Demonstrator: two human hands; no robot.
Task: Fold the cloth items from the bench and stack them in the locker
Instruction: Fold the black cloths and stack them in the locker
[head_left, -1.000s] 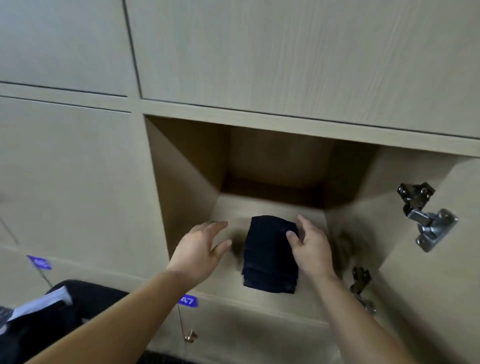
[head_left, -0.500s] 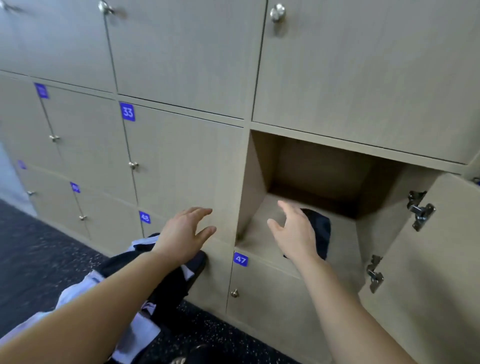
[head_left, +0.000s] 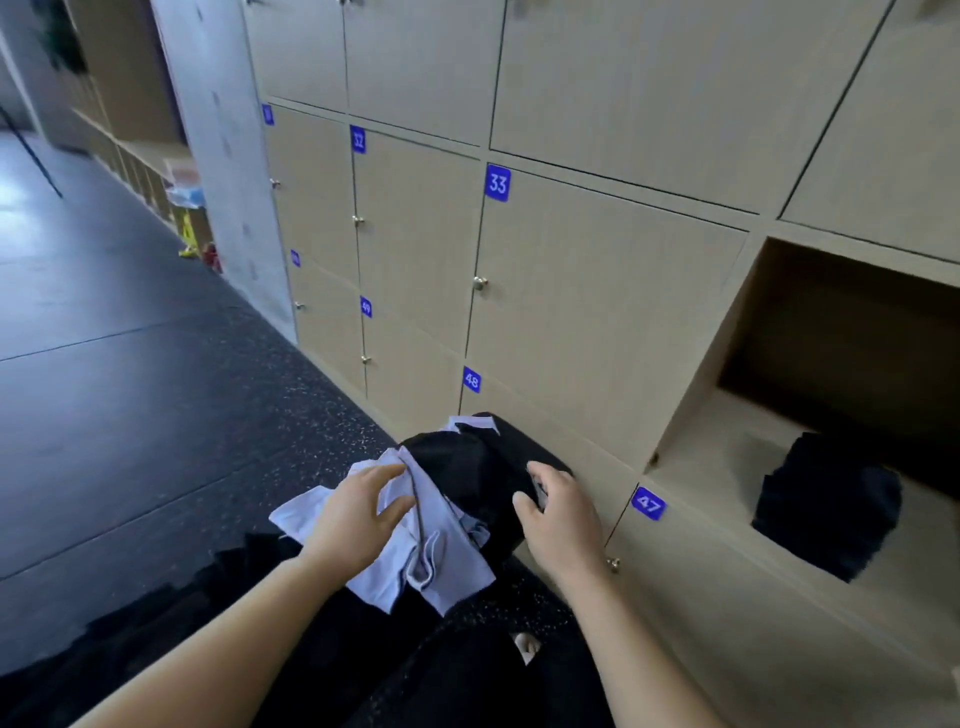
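A pile of unfolded cloth lies on the dark bench below me. Its top is a light blue garment (head_left: 431, 551), with a black garment (head_left: 467, 467) behind it. My left hand (head_left: 358, 519) reaches over the blue garment with fingers spread, touching or just above it. My right hand (head_left: 558, 514) hovers at the black garment's right edge, fingers loosely bent, holding nothing. At the right the open locker (head_left: 696, 467) holds one folded black cloth (head_left: 826, 504) on its floor.
Shut wooden locker doors (head_left: 597, 291) numbered 32, 33, 47, 48 and 49 fill the wall ahead. A dark speckled floor (head_left: 156, 389) stretches left toward a corridor with a yellow sign (head_left: 188, 234). A grey pillar (head_left: 218, 156) stands at the lockers' left end.
Both hands left the folded black cloth in the locker and swung left and down to the pile on the bench. My view turned left with them.
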